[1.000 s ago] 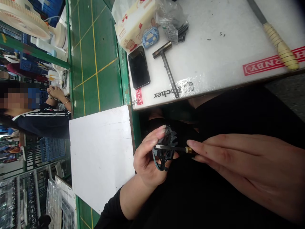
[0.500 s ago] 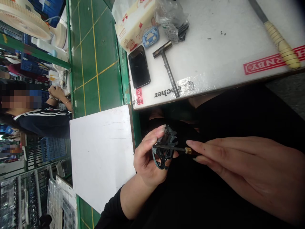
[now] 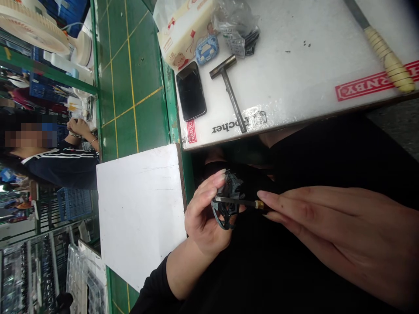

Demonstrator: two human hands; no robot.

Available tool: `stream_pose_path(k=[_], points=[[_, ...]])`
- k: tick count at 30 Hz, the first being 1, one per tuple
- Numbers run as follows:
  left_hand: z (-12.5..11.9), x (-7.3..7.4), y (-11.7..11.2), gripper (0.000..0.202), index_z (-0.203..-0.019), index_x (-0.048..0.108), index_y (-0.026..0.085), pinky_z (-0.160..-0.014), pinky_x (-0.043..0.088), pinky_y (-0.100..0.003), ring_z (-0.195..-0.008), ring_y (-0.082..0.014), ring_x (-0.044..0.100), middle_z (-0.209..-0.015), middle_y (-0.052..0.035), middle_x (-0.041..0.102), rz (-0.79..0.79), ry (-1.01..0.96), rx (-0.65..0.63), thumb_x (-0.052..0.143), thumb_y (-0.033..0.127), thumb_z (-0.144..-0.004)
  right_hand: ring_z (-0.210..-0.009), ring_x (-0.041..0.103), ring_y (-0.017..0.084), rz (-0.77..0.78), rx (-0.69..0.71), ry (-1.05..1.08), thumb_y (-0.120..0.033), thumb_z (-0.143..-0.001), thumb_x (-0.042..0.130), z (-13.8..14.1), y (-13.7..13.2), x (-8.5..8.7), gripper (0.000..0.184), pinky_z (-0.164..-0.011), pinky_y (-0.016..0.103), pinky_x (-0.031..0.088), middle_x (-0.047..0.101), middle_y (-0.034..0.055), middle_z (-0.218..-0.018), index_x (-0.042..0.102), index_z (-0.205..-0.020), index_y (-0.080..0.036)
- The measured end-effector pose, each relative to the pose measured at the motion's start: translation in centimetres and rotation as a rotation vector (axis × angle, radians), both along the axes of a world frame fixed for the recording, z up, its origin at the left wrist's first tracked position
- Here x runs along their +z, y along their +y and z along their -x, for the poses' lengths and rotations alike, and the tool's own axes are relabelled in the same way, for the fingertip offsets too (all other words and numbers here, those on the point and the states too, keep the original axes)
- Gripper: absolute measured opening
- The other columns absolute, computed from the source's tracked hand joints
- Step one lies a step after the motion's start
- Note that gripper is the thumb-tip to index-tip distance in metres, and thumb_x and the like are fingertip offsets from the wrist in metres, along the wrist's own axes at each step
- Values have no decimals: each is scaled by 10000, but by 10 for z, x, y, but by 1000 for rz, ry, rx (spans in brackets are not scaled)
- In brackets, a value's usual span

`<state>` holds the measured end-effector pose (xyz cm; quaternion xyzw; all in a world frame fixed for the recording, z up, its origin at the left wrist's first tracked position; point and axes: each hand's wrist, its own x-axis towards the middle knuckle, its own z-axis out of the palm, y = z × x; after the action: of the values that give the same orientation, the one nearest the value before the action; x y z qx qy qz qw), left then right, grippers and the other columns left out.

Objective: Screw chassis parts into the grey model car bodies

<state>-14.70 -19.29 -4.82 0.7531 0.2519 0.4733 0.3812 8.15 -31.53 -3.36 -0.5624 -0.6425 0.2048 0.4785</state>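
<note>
My left hand (image 3: 204,211) is closed around a dark grey moulded part (image 3: 229,187) with a curved rim and jagged edges, above my lap. My right hand (image 3: 327,226) pinches the dark handle of a slim-bladed tool (image 3: 237,201) with a brass collar; most of the handle is hidden by the fingers. The blade lies across the part, and its tip reaches the rim near my left fingertips. Whether the tip presses into the part, I cannot tell.
On the white-covered table sit a phone (image 3: 191,91), a T-shaped metal tool (image 3: 232,93), a blue case (image 3: 207,49), a tissue pack (image 3: 183,35), a plastic bag (image 3: 235,26) and a cord-wrapped handle tool (image 3: 388,61). A white board (image 3: 140,213) lies left; beyond it, a co-worker (image 3: 62,165) sits.
The grey part has turned slightly in my left hand, and the blade now catches more light. Both hands keep nearly the same place and grip.
</note>
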Motion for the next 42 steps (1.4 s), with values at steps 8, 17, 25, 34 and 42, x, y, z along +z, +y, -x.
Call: stream_pose_path(k=[8,17,25,34,42], points=[[0,3,-6,635,-1530,727,263,-1238,651,-620,-1388,-347,812,-1425,-98,852,82,2,5,981,195,-952,-1245,865,289,-98,77,-76,-139,-1130,631,-1,-8,-8,718,-1056,403,764,851,38,-1476,487,-1824,-252],[-2,4,-10,637,-1513,736,216,-1220,662,-549,-1372,-328,812,-1449,-128,836,202,-9,4,970,111,-930,-1059,900,295,0,41,43,-119,-1061,728,0,3,-4,743,-886,376,795,899,7,-1306,592,-1761,-325],[-6,4,-10,619,-1488,746,219,-1189,684,-467,-1369,-311,820,-1461,-128,830,279,22,-2,973,102,-924,-1044,904,233,170,-55,48,-141,-1128,670,4,9,6,302,-900,310,746,916,14,-1224,840,-1354,-249],[-8,5,-9,571,-1465,747,252,-1130,717,-490,-1332,-327,839,-1440,-122,839,264,79,29,980,181,-948,-949,913,233,279,16,162,-208,-1105,683,-7,25,10,315,-815,314,756,928,-58,-1126,908,-1271,-354],[-6,4,-8,611,-1480,755,231,-1174,694,-486,-1353,-320,826,-1447,-123,836,249,103,24,985,129,-923,-1076,900,268,226,-118,74,-163,-1125,667,7,9,9,313,-879,361,740,911,12,-1263,868,-1332,-285]])
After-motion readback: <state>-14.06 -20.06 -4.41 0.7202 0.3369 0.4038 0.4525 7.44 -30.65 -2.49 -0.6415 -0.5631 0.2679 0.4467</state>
